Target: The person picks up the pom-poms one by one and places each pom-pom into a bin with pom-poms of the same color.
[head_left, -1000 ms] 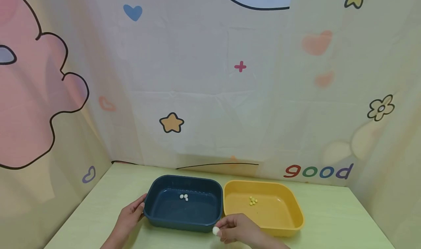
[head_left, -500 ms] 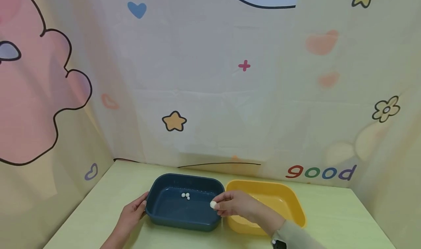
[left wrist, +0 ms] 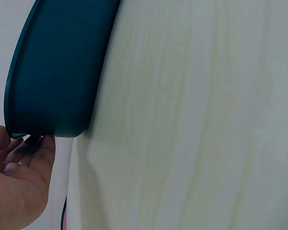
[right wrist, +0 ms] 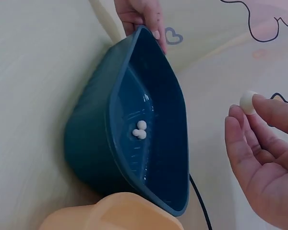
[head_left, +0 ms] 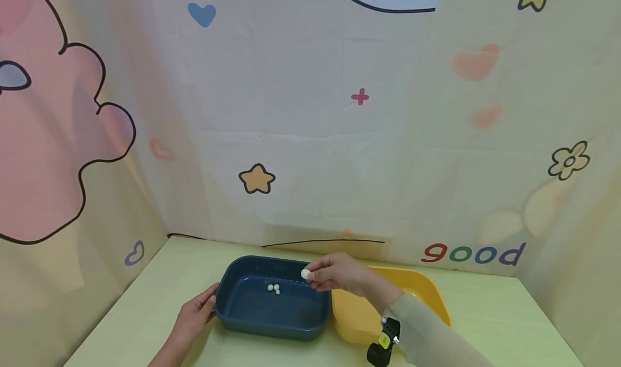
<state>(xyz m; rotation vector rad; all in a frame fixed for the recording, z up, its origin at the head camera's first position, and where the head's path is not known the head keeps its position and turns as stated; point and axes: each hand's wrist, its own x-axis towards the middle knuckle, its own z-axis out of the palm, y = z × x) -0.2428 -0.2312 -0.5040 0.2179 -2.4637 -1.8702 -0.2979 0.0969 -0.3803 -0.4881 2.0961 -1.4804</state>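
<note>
A small white ball [head_left: 305, 274] is pinched between the thumb and fingers of my right hand [head_left: 339, 274], held above the right back part of a dark blue basin [head_left: 271, 324]. Inside that basin lies a small cluster of white balls [right wrist: 141, 130]. At the basin's left end, my left hand [head_left: 194, 313] grips the rim, its thumb over the edge in the right wrist view and the other fingers against the outer wall. A yellow basin [head_left: 356, 313] stands close on the right, partly covered by my right arm; its contents are hidden.
Both basins stand on a pale green table [head_left: 160, 286] with a wood-like grain. A printed curtain [head_left: 301, 205] hangs behind and at both sides. My right wrist carries a black strap with a small device [head_left: 385, 340].
My right hand, with the white ball, has risen from the near side between the basins to above the blue basin's back right. My left hand stays on the rim.
</note>
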